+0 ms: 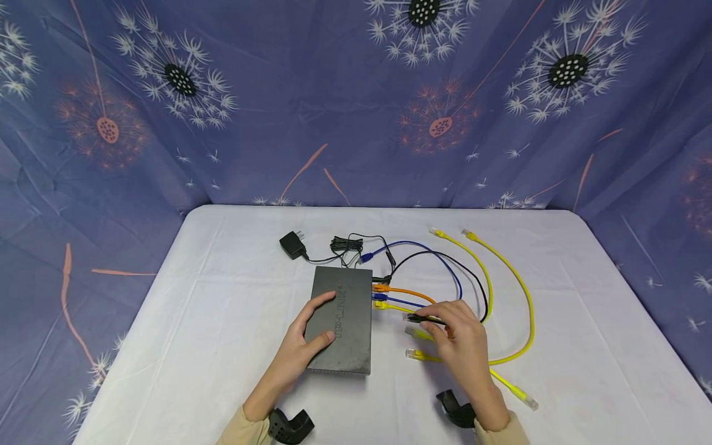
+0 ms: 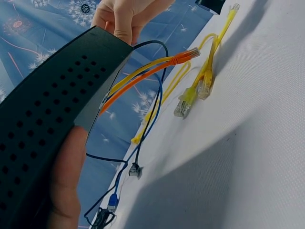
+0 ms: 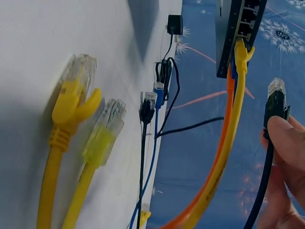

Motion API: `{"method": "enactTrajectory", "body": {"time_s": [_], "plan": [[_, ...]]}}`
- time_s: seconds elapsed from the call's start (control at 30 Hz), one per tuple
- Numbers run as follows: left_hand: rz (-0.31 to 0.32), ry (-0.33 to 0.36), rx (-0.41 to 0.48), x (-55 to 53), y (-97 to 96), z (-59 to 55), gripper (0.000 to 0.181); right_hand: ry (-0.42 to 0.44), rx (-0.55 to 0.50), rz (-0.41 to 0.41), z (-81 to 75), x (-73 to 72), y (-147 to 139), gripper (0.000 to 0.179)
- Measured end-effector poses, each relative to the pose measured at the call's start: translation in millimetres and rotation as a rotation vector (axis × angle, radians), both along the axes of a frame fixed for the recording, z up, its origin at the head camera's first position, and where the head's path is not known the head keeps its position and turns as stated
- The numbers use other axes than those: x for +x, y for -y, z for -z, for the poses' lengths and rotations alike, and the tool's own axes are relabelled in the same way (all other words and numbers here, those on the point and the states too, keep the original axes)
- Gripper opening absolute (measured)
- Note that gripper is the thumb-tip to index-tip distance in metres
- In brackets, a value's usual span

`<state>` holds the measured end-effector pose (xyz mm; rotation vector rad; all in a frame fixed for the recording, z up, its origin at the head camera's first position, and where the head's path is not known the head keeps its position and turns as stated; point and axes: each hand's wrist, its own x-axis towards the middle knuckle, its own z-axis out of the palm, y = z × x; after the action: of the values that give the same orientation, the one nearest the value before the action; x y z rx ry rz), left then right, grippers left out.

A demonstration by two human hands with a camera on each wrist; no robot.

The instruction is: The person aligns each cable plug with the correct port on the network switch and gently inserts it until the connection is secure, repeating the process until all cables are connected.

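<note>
A black TP-Link network switch [image 1: 350, 346] is gripped by my left hand [image 1: 297, 343], thumb and a finger lying across its top; its other fingers are hidden. Orange [image 1: 381, 288], blue [image 1: 379, 297] and yellow plugs [image 1: 381, 305] sit in ports along its right side, beside the black power lead [image 1: 381, 280]. Just to the right, my right hand [image 1: 461, 337] pinches the plug of a black network cable [image 3: 275, 107] between thumb and fingers. That plug's clear tip points toward the ports and stands apart from them. Open ports [image 3: 247, 21] show beside the yellow plug.
On the white table [image 1: 222, 321], a black power adapter [image 1: 292, 245] lies behind the switch near a blue cable end [image 1: 365, 258]. Yellow cables [image 1: 531, 309] curve around the right side. Loose yellow plugs [image 1: 414, 354] lie below the right hand. A patterned curtain [image 1: 356, 105] hangs behind.
</note>
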<state>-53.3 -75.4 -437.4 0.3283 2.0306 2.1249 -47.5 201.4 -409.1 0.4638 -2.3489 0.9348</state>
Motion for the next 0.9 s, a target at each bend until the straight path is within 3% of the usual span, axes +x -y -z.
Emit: {"method": "enactTrajectory", "body": {"time_s": [0.27, 0.47, 0.73, 0.9], "plan": [[-0.004, -0.016, -0.008, 0.1, -0.3, -0.8, 0.061, -0.037, -0.053, -0.095, 1.3, -4.6, 11.7, 0.038], [0.0, -0.022, -0.003, 0.7, -0.7, -1.5, 0.061, -0.006, -0.067, -0.146, 3.4, -7.3, 17.3, 0.033], [0.01, -0.001, 0.016, 0.5, -1.5, -2.9, 0.061, -0.01, -0.093, -0.182, 6.8, -9.1, 24.7, 0.033], [0.012, -0.008, 0.017, 0.1, -1.7, -3.0, 0.062, -0.031, -0.046, -0.18, 6.7, -10.9, 28.7, 0.031]]}}
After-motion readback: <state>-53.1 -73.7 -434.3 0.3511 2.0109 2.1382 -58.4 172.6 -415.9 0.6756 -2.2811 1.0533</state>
